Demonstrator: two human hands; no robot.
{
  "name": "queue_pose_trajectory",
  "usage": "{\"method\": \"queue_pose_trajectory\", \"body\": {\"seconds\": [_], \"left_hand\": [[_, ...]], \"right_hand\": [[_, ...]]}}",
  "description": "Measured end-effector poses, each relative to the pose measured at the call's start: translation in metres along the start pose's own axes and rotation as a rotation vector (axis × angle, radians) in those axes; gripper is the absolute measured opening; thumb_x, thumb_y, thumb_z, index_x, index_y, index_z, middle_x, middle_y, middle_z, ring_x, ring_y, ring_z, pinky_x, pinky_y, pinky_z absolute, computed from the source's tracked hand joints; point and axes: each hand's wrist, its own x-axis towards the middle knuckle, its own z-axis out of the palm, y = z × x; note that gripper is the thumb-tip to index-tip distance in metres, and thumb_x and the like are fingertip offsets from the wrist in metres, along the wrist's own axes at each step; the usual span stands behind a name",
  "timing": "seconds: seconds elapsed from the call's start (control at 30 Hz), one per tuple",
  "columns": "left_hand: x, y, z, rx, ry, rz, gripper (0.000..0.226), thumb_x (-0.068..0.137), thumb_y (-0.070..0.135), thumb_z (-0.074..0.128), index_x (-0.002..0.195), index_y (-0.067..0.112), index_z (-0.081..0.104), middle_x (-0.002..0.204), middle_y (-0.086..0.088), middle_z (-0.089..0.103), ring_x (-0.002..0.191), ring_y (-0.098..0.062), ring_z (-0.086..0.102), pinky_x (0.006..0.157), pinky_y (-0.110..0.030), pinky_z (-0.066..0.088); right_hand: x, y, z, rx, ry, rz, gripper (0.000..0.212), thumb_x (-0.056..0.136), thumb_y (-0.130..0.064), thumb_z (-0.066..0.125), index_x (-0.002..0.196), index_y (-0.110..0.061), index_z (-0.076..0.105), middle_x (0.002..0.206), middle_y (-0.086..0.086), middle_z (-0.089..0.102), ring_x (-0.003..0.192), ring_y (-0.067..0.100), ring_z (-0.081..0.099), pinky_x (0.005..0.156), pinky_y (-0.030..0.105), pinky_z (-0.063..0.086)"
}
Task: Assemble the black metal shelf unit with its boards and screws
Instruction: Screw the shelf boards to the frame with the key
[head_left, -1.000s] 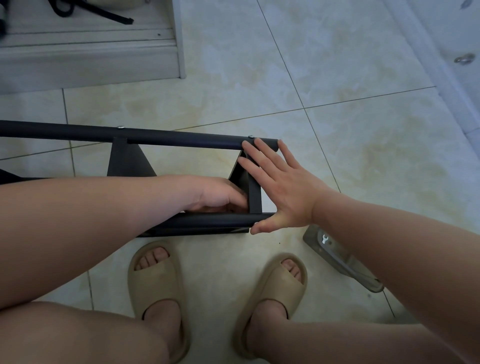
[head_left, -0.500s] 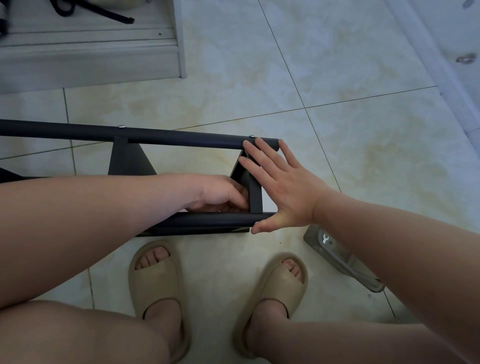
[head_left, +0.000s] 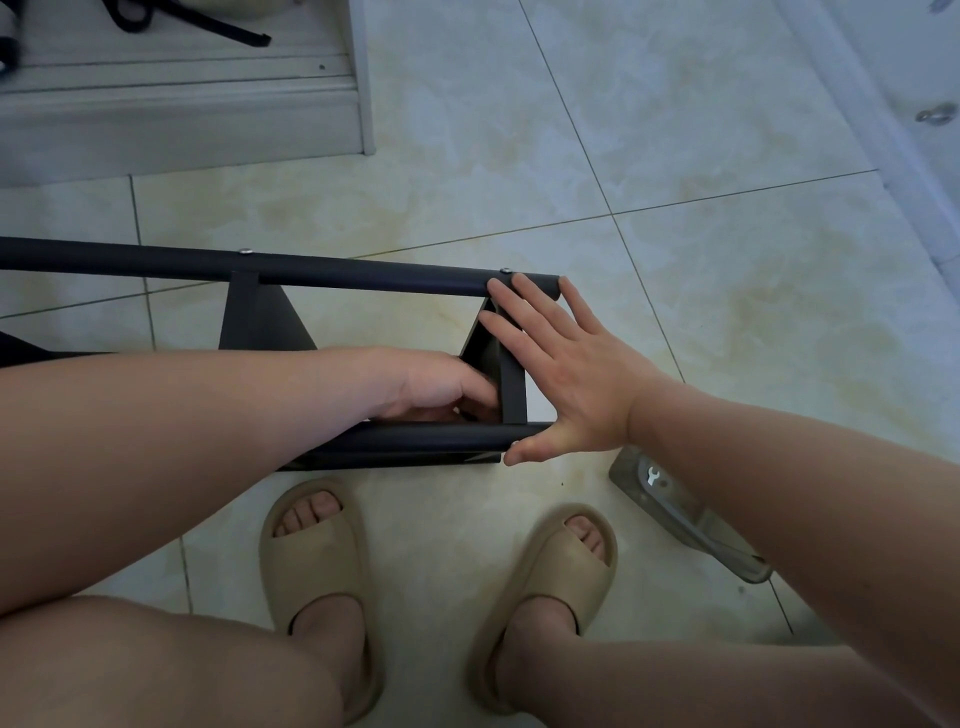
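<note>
Nearest the camera, two bare legs end in tan sandals (head_left: 318, 564) planted on the tiled floor (head_left: 701, 260). Just right of them lies a clear plastic bag (head_left: 691, 525) with a small wrench (head_left: 652, 475) inside, partly under the right forearm.

Beyond the feet the black metal frame (head_left: 363, 273) lies on its side on the floor, its near rail (head_left: 415, 440) and far rail running left to right. The right grip (head_left: 571, 384), a bare hand, is spread flat against the frame's end: straight fingers reach up to the far rail, the thumb hooks under the near one. The left grip (head_left: 441, 387) reaches inside the frame, fingers curled at the foot of the end brace (head_left: 513, 387); whether it pinches a screw or nut there I cannot tell.

The step looks like seating a fastener at this corner. To do it well, the flat hand should brace both rails squarely so the brace does not twist, while the inner fingers start the thread straight and by feel before the wrench is fetched.

Two screw heads (head_left: 504, 270) already sit on the far rail. Farther off stands a pale cabinet base (head_left: 182, 114) with black straps (head_left: 218, 26).
</note>
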Motion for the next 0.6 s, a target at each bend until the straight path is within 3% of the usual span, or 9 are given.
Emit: {"method": "queue_pose_trajectory", "body": {"seconds": [0.1,0.23,0.33,0.5,0.6], "left_hand": [[0.0011,-0.0002,-0.0012,0.047,0.01,0.013,0.032,0.089,0.007,0.064,0.118,-0.005,0.067,0.116,-0.025,0.07,0.096,-0.032,0.071,0.095,-0.045,0.055],[0.0027,0.0005,-0.0031,0.045,0.004,0.015,0.018,0.091,0.002,0.061,0.105,-0.002,0.07,0.092,-0.019,0.074,0.077,-0.027,0.072,0.073,-0.032,0.059],[0.0026,0.0011,-0.0018,0.017,0.015,0.03,0.016,0.09,-0.002,0.06,0.104,-0.001,0.068,0.088,-0.019,0.071,0.075,-0.028,0.07,0.075,-0.034,0.056],[0.0009,0.0032,-0.0008,0.021,0.014,0.045,0.019,0.091,-0.004,0.058,0.107,0.003,0.06,0.076,-0.015,0.06,0.061,-0.021,0.062,0.059,-0.026,0.052],[0.001,0.0015,-0.0015,-0.028,-0.021,0.052,0.021,0.091,-0.008,0.053,0.109,0.004,0.056,0.087,-0.018,0.06,0.07,-0.024,0.063,0.067,-0.029,0.054]], "right_hand": [[0.0002,0.0003,0.0001,0.003,-0.006,0.0,0.129,0.07,-0.099,0.025,0.162,-0.01,0.008,0.17,0.012,-0.005,0.156,0.03,-0.009,0.124,0.059,0.0],[0.0005,0.0005,0.0008,0.007,-0.002,0.0,0.129,0.07,-0.099,0.025,0.162,-0.01,0.008,0.17,0.011,-0.005,0.157,0.03,-0.009,0.124,0.058,0.0],[0.0006,0.0007,0.0014,0.009,0.006,-0.001,0.129,0.07,-0.099,0.025,0.162,-0.01,0.009,0.17,0.012,-0.004,0.157,0.03,-0.008,0.124,0.058,0.0],[0.0008,0.0008,0.0018,0.009,0.013,-0.002,0.129,0.07,-0.099,0.025,0.162,-0.01,0.01,0.17,0.012,-0.004,0.157,0.03,-0.007,0.124,0.058,-0.001],[0.0008,0.0008,0.0019,0.009,0.013,-0.002,0.129,0.07,-0.099,0.026,0.162,-0.01,0.01,0.17,0.012,-0.004,0.157,0.03,-0.007,0.124,0.059,0.0]]}}
